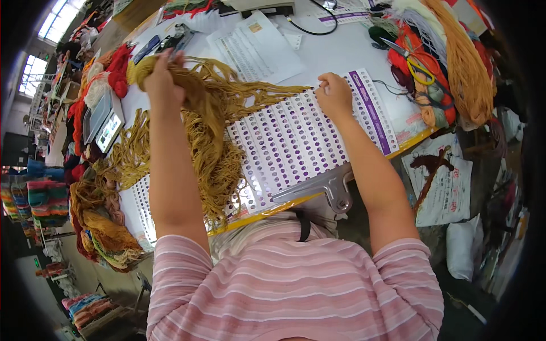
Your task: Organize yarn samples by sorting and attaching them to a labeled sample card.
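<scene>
Back from the table's (pixel 341 51) near edge, straighten strands (pixel 278 90) apparently pinched by the right hand (pixel 334 95) at the card (pixel 293 136) without dragging yarn (pixel 209 133) clutched in the left hand (pixel 165 82).

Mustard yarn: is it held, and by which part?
The left hand holds the mustard yarn by its gathered bundle; whether the right hand pinches it too is unclear.
</scene>
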`<state>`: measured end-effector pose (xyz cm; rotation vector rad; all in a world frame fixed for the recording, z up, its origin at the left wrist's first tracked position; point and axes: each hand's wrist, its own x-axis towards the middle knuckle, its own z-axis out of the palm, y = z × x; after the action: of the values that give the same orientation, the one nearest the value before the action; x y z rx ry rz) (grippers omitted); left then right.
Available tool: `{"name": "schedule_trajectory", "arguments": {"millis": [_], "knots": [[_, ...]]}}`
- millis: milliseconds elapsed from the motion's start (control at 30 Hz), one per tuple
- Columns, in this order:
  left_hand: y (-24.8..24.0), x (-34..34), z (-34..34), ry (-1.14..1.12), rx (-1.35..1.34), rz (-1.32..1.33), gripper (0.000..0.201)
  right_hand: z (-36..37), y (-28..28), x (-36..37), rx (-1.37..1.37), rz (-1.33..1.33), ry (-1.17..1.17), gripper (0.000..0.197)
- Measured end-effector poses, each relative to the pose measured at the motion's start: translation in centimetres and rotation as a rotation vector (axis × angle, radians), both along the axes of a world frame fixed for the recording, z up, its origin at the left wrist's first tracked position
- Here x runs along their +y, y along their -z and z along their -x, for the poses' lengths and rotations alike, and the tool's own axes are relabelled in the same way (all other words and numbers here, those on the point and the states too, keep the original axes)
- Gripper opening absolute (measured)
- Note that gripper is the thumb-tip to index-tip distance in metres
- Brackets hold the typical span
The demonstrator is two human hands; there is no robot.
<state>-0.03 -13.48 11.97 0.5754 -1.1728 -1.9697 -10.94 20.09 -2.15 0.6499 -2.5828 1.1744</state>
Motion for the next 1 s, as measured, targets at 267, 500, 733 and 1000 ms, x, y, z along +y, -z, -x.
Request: {"name": "schedule_trajectory", "arguments": {"millis": [267,500,733,1000], "knots": [[-2.1,13.3,-6.0,0.87,-0.017,-0.197,0.04,-8.9,-11.7,-3.8,-0.26,0.476,-0.477,0.029],[-2.8,13.5,-8.3,0.956,0.1,-0.27,0.047,-13.0,-14.1,-4.3,-0.544,0.542,-0.514,0.018],[-3.3,12.6,-10.6,0.96,0.143,-0.039,0.06,-14.9,-15.4,-3.7,-0.74,0.731,-0.686,0.022],[-3.6,13.5,-11.5,0.896,0.126,0.018,0.063,-16.0,-16.5,-3.3,-0.722,0.727,-0.733,0.022]]}}
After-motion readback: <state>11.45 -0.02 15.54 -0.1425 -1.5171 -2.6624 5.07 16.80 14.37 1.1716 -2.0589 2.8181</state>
